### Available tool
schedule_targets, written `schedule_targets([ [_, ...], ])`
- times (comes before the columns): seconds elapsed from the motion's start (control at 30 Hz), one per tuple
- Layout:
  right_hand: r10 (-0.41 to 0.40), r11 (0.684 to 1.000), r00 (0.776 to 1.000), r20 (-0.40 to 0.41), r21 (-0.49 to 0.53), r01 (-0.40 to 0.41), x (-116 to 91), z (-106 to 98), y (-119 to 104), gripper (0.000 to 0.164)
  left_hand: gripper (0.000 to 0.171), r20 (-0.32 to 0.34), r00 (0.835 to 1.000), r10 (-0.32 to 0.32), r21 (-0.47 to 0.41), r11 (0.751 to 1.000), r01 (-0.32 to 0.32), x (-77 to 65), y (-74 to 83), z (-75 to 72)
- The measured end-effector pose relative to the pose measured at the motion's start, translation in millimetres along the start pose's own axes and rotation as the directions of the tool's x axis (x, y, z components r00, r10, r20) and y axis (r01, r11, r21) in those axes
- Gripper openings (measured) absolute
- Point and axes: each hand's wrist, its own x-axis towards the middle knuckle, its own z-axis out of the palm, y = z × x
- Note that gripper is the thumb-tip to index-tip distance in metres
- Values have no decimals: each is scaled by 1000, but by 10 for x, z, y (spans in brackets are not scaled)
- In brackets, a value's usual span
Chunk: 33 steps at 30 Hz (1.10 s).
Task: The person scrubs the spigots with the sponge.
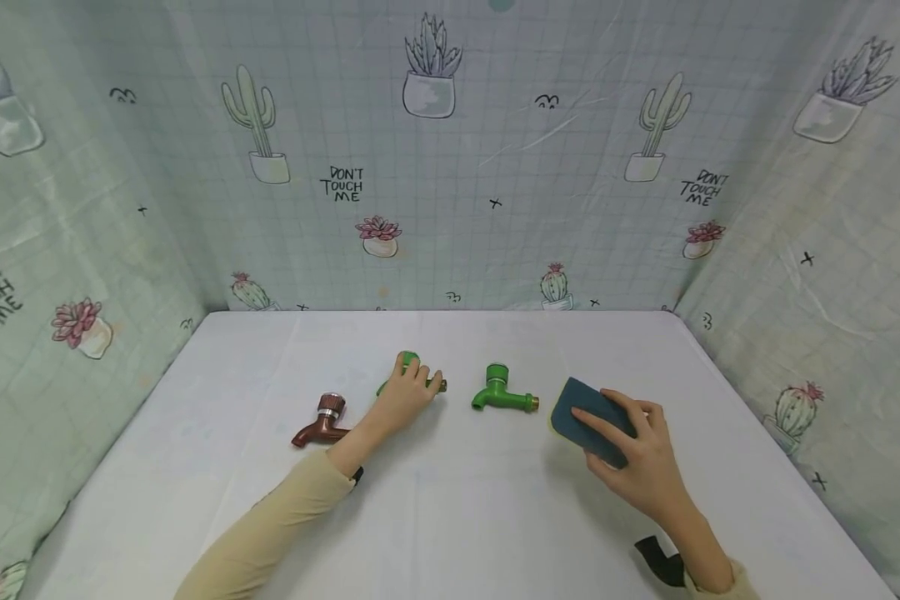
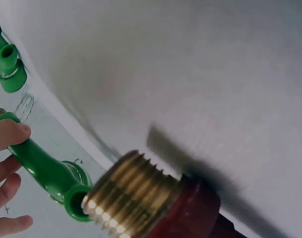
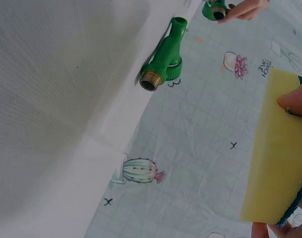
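Note:
My left hand (image 1: 399, 402) grips a green tap (image 1: 409, 359) at the middle of the table. In the left wrist view, my thumb lies on the body of this green tap (image 2: 44, 173) near its threaded end, and other fingers are below. A second green tap (image 1: 504, 400) lies to its right, between my hands. My right hand (image 1: 645, 462) holds a sponge (image 1: 592, 423) above the table, its blue scouring side up. The sponge's yellow side (image 3: 277, 148) shows in the right wrist view. A reddish-brown tap (image 1: 322, 431) lies left of my left forearm, partly hidden by it.
Below the right wrist is a black curved piece (image 1: 660, 562), and a small dark piece (image 1: 357, 476) shows beside the left sleeve. The white table (image 1: 450, 517) is enclosed by a cactus-print cloth (image 1: 450, 150) at the back and sides.

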Motion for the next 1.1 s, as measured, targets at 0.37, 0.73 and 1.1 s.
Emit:
schedule_targets([
  [0.37, -36, 999, 999, -39, 5, 36, 13, 20, -16, 45, 21, 82, 993, 85, 8, 996, -86, 19, 109, 69],
  [0.73, -34, 999, 999, -28, 2, 34, 9, 15, 0, 46, 29, 169, 971, 168, -10, 986, -168, 81, 113, 76],
  [1.1, -23, 1000, 1000, -2, 6, 23, 18, 32, -22, 46, 28, 187, 974, 129, -51, 991, -121, 97, 111, 102],
])
